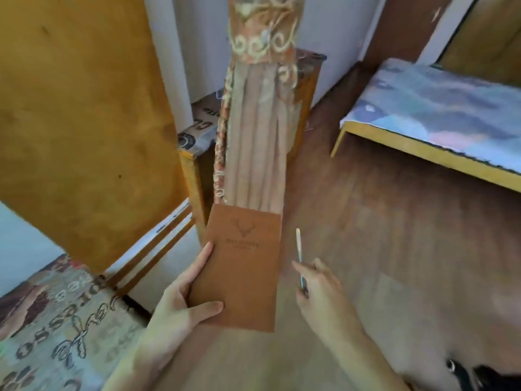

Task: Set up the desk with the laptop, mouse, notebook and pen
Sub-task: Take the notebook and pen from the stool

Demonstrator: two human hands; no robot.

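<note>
Carrying step. Left hand (180, 303) grips notebook (242, 266), held just below the curtain (253, 153); right hand (318, 286) pinches pen (298, 249) right of notebook. No desk, laptop or mouse seen; next, likely find the desk, set both down.

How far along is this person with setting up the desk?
Nothing looks set up yet: no desk, laptop or mouse shows in this view. In hand: the left hand grips the brown notebook and the right hand pinches the pen, both carried above the wooden floor. Left: putting these down, plus the laptop and mouse.
</note>
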